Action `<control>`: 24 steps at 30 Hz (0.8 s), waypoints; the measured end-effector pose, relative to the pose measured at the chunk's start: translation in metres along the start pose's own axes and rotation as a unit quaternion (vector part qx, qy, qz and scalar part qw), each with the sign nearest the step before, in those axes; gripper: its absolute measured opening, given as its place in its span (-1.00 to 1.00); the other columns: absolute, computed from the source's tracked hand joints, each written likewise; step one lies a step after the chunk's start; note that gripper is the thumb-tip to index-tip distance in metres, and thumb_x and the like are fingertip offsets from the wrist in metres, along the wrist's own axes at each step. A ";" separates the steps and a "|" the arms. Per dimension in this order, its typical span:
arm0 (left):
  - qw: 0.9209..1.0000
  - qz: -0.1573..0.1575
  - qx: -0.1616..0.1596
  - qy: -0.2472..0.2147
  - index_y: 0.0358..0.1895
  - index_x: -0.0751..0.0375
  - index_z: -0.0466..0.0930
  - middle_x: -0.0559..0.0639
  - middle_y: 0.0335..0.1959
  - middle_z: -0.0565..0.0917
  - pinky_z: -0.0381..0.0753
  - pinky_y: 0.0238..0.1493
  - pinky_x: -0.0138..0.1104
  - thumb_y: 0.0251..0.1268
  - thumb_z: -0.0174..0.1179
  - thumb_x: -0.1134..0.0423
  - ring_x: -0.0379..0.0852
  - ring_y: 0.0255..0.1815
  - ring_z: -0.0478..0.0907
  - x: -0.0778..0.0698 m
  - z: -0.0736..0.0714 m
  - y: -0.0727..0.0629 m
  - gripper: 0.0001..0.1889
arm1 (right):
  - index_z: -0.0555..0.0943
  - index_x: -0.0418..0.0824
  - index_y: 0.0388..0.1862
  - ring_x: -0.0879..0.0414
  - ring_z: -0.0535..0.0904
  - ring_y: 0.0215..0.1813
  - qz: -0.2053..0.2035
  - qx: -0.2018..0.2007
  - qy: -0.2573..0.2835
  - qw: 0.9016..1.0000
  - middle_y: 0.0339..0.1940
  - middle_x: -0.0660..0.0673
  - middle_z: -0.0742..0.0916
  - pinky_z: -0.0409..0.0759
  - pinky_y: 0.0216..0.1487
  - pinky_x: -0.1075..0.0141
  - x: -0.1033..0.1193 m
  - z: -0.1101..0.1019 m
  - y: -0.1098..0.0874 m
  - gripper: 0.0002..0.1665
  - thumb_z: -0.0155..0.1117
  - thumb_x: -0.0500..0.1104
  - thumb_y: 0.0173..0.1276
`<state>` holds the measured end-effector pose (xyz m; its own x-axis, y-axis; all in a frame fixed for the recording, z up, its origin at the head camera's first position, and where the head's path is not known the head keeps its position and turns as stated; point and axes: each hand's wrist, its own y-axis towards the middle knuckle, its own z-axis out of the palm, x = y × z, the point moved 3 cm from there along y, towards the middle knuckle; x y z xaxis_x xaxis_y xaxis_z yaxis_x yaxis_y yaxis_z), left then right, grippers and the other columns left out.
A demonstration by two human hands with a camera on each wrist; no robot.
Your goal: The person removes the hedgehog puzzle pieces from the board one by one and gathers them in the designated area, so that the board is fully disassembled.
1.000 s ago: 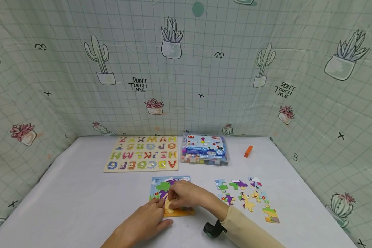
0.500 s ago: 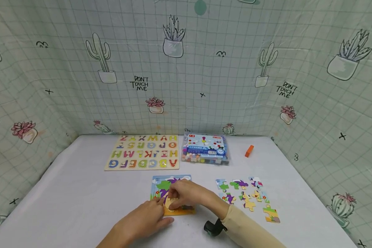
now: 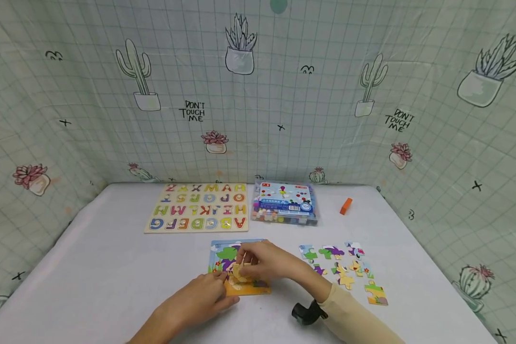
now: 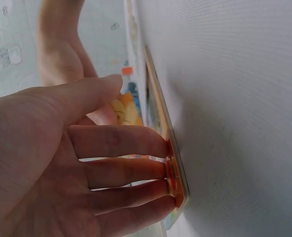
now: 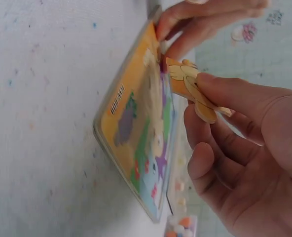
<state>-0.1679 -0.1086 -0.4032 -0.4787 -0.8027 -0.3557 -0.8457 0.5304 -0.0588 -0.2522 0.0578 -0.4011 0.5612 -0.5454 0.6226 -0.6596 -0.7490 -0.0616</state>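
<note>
My right hand (image 3: pixel 266 260) pinches a yellow-orange jigsaw piece (image 5: pixel 179 79) between thumb and fingers. It holds the piece tilted, raised over the puzzle board (image 3: pixel 258 290). The board carries a printed cartoon picture with green, purple and orange areas, partly hidden by both hands. My left hand (image 3: pixel 202 296) rests its fingertips on the board's near left part. In the left wrist view, those fingers (image 4: pixel 121 142) reach out straight to the board's edge, with the thumb held apart. Several loose jigsaw pieces (image 3: pixel 345 281) lie in rows right of the board.
A wooden alphabet board (image 3: pixel 198 210) lies at the back left. Beside it is a clear plastic box (image 3: pixel 285 203) of colourful parts, and an orange block (image 3: pixel 346 206) sits farther right. A black device (image 3: pixel 306 313) is at the right wrist. A patterned cloth backdrop (image 3: pixel 258 95) surrounds the table.
My right hand has risen from the board, lifting the jigsaw piece that was down at its surface. The left hand stays at the board's near left part.
</note>
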 end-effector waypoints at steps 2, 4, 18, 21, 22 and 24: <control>1.000 -0.005 0.001 0.005 -0.80 0.05 0.39 0.36 0.13 0.63 0.62 -0.04 -0.05 0.37 0.15 -0.11 0.19 0.08 0.66 -0.001 0.000 0.000 -0.44 | 0.61 -0.04 -0.18 0.37 0.55 -0.34 -0.008 -0.012 0.006 1.000 -0.37 0.13 0.70 0.53 -0.15 0.46 -0.003 -0.007 -0.008 -0.88 0.35 -0.12 0.33; 1.000 -0.009 0.000 0.004 -0.79 0.06 0.41 0.37 0.14 0.62 0.59 0.08 0.02 0.36 0.16 -0.10 0.22 0.15 0.62 -0.001 0.000 0.000 -0.45 | 0.63 -0.07 -0.18 0.36 0.56 -0.34 -0.012 -0.014 0.019 1.000 -0.36 0.10 0.72 0.59 -0.24 0.45 -0.009 -0.014 -0.018 -0.88 0.34 -0.13 0.34; 1.000 -0.026 0.001 0.007 -0.74 0.09 0.48 0.38 0.19 0.59 0.48 0.25 0.09 0.34 0.19 -0.08 0.25 0.28 0.51 -0.003 -0.001 -0.001 -0.50 | 0.63 -0.09 -0.17 0.36 0.49 -0.39 0.058 -0.019 0.065 0.996 -0.40 0.08 0.68 0.53 -0.35 0.45 -0.080 -0.054 -0.144 -0.82 0.30 -0.03 0.38; 1.000 -0.027 -0.002 0.006 -0.75 0.10 0.49 0.39 0.19 0.59 0.47 0.26 0.10 0.34 0.20 -0.07 0.27 0.28 0.51 -0.003 0.000 -0.002 -0.50 | 0.62 -0.10 -0.18 0.38 0.45 -0.43 0.057 -0.018 0.079 0.995 -0.45 0.09 0.64 0.48 -0.42 0.46 -0.088 -0.055 -0.169 -0.83 0.30 -0.04 0.37; 1.000 -0.026 -0.003 0.007 -0.75 0.10 0.48 0.40 0.18 0.59 0.47 0.26 0.10 0.34 0.20 -0.07 0.26 0.28 0.51 -0.003 0.000 -0.002 -0.49 | 0.62 -0.10 -0.18 0.40 0.44 -0.43 0.053 -0.017 0.081 0.995 -0.46 0.10 0.64 0.48 -0.43 0.47 -0.090 -0.055 -0.176 -0.84 0.30 -0.05 0.38; 1.000 -0.023 -0.005 0.010 -0.76 0.10 0.47 0.40 0.18 0.59 0.48 0.26 0.08 0.34 0.20 -0.06 0.25 0.27 0.52 -0.002 0.001 -0.003 -0.49 | 0.62 -0.11 -0.18 0.42 0.43 -0.44 0.042 -0.017 0.082 0.996 -0.47 0.10 0.64 0.47 -0.45 0.47 -0.094 -0.055 -0.188 -0.86 0.29 -0.08 0.38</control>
<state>-0.1644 -0.1079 -0.4030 -0.4443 -0.8309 -0.3350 -0.8689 0.4907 -0.0649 -0.2085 0.2708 -0.4050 0.4165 -0.5344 0.7355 -0.7190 -0.6887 -0.0932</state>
